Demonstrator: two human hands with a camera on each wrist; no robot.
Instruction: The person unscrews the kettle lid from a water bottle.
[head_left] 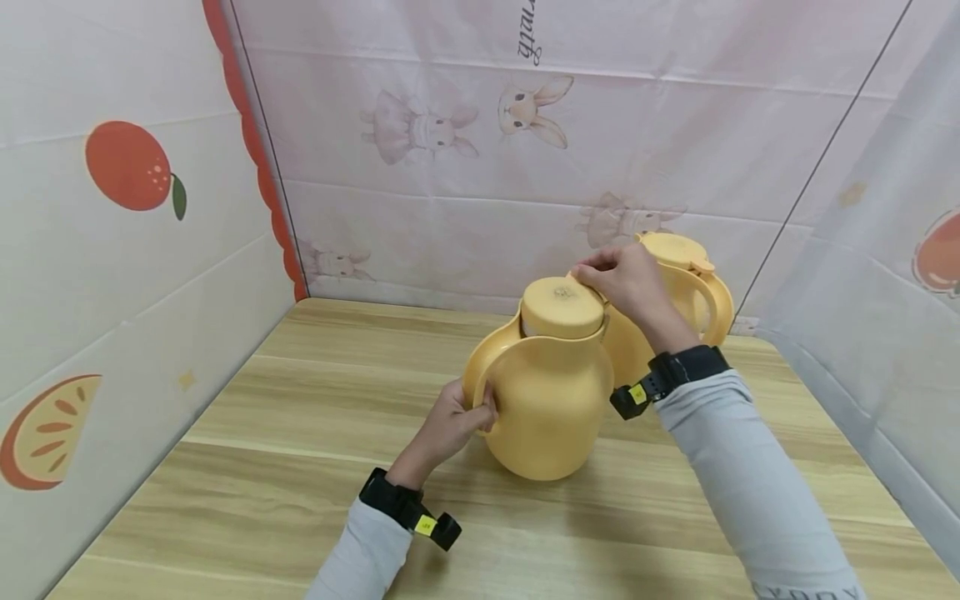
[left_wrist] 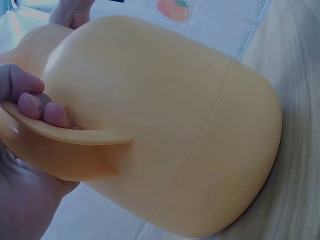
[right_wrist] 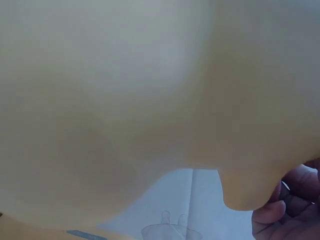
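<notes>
A: Biggest first?
B: Printed cloth walls (head_left: 450, 242): rabbits at back, fruit on the sides. Below, a wood-grain table (head_left: 315, 400).
A: Next down?
B: Front jug (head_left: 547, 408), yellow, roughly upright on the table, a little right of centre. Rear jug (head_left: 628, 350), same yellow, behind it and to the right, partly hidden by the person's right arm. Pale grey sleeves (head_left: 750, 467) on both arms.
A: Hands?
B: Left hand (head_left: 453, 417): fingers curled through the front jug's handle (left_wrist: 85, 157), gripping it. Right hand (head_left: 630, 283): up at the rim, thumb and fingertips pinching the front jug's lip (right_wrist: 245, 192) on the side away from the handle. Right wrist view very blurred close in.
A: Smaller bits?
B: Round lid (head_left: 562, 310) in the front jug's neck, just beside the right fingertips. Black wristbands (head_left: 693, 367), one per wrist, each with a yellow tag (head_left: 425, 525). Dark mark (head_left: 564, 292) on the lid's top.
</notes>
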